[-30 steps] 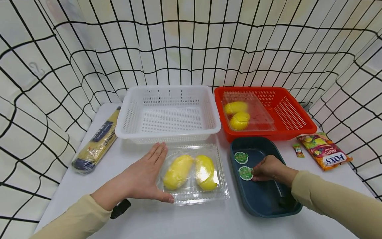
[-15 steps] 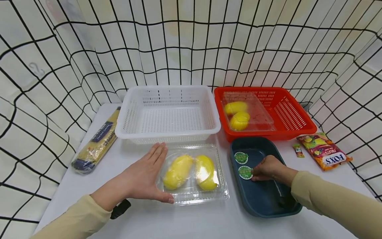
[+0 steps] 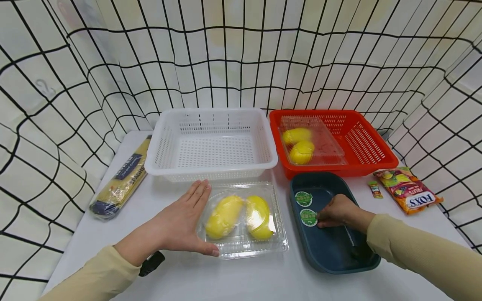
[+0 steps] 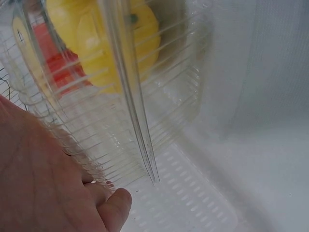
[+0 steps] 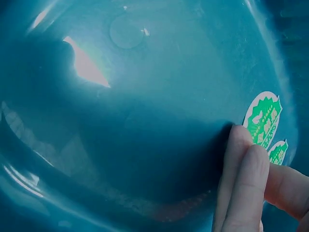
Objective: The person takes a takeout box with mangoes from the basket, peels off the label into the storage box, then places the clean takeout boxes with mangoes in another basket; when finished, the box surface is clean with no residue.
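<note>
My left hand (image 3: 180, 223) lies with straight fingers along the left side of a clear plastic box (image 3: 280, 234) on the table. Inside the box are two yellow lemon-like fruits (image 3: 225, 216). In the left wrist view the hand (image 4: 48, 169) is beside the box's ridged wall. My right hand (image 3: 339, 213) reaches into a dark teal tub (image 3: 327, 255), where its fingertips pinch the edge of a round green-and-white sticker (image 3: 308, 218). A second sticker (image 3: 303, 199) sits just beyond it. The right wrist view shows the fingers (image 5: 248, 179) partly covering the sticker (image 5: 263, 116).
Behind the box stands a white perforated basket (image 3: 211, 171). A red basket (image 3: 339, 169) holds another clear box with two yellow fruits (image 3: 301, 152). A spaghetti pack (image 3: 122, 179) lies at the left; a Fox's sweets bag (image 3: 408, 190) and small packet (image 3: 375, 190) lie right. Black netting surrounds the table.
</note>
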Demonstrator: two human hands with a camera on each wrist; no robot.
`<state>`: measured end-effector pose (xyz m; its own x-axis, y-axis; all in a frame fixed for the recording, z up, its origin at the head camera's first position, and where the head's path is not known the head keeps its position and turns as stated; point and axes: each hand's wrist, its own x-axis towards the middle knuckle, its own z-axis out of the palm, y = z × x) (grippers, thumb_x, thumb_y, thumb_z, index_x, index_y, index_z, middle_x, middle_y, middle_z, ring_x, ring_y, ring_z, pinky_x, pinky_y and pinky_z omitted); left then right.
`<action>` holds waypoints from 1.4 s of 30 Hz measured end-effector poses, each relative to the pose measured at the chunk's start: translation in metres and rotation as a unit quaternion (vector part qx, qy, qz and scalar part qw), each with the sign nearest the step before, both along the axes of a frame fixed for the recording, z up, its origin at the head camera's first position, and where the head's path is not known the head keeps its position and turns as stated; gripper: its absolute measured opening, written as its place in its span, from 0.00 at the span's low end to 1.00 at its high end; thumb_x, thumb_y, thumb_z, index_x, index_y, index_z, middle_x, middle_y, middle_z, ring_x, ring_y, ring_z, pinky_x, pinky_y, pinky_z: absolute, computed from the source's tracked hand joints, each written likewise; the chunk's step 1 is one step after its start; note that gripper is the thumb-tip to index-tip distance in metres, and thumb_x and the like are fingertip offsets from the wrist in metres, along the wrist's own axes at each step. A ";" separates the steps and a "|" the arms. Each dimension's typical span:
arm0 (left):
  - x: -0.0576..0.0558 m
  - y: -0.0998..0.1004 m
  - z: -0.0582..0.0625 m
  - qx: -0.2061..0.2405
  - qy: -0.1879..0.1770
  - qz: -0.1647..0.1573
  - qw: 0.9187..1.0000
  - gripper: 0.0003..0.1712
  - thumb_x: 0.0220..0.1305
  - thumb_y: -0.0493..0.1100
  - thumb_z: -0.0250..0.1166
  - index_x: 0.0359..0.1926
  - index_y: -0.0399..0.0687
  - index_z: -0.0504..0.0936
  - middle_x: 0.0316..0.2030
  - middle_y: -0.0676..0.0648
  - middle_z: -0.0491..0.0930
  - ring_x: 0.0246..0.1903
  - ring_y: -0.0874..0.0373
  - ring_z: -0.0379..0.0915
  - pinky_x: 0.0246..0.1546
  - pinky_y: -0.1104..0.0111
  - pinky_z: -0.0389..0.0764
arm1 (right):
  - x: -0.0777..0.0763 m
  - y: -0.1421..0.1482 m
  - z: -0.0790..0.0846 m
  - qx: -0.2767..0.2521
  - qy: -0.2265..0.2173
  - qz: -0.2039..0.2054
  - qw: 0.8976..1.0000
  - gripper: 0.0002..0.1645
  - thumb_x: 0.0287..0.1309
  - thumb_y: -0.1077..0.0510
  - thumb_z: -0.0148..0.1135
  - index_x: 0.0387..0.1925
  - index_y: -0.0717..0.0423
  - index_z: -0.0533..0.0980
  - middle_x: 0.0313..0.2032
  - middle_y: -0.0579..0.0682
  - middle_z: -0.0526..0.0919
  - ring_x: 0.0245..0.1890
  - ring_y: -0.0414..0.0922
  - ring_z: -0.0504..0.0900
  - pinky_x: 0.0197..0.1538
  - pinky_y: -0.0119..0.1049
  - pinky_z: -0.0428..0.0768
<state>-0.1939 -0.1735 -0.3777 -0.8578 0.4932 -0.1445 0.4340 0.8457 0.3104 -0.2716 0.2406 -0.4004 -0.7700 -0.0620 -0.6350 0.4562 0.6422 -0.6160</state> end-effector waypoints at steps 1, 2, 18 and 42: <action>0.000 0.000 0.000 0.000 0.000 0.000 1.000 0.84 0.41 0.84 0.68 0.78 0.26 0.46 0.81 0.30 0.39 0.81 0.34 0.35 0.78 0.44 0.55 | 0.000 0.000 0.000 0.001 0.000 -0.001 1.000 0.15 0.66 0.64 0.66 0.45 0.76 0.82 0.26 0.54 0.88 0.24 0.40 0.88 0.37 0.31 0.87; 0.000 0.000 0.000 0.000 0.001 0.000 1.000 0.84 0.41 0.84 0.68 0.78 0.26 0.46 0.81 0.30 0.39 0.81 0.34 0.35 0.78 0.44 0.55 | 0.000 0.001 0.001 0.000 0.001 0.000 1.000 0.15 0.66 0.64 0.66 0.45 0.77 0.81 0.26 0.54 0.88 0.24 0.40 0.88 0.37 0.32 0.87; 0.000 -0.001 -0.001 0.003 0.007 -0.007 1.000 0.84 0.41 0.85 0.68 0.78 0.25 0.48 0.80 0.29 0.41 0.80 0.33 0.35 0.77 0.44 0.55 | 0.000 -0.007 0.030 0.059 0.153 0.115 0.980 0.18 0.67 0.56 0.65 0.45 0.69 0.84 0.35 0.58 0.91 0.36 0.52 0.91 0.45 0.44 0.89; 0.000 -0.002 -0.002 0.001 0.000 -0.001 1.000 0.84 0.40 0.83 0.69 0.78 0.26 0.46 0.81 0.30 0.40 0.81 0.34 0.34 0.78 0.45 0.54 | 0.022 -0.091 0.041 -0.006 0.334 0.276 0.901 0.45 0.58 0.49 0.75 0.72 0.59 0.67 0.69 0.60 0.74 0.66 0.60 0.77 0.62 0.55 0.81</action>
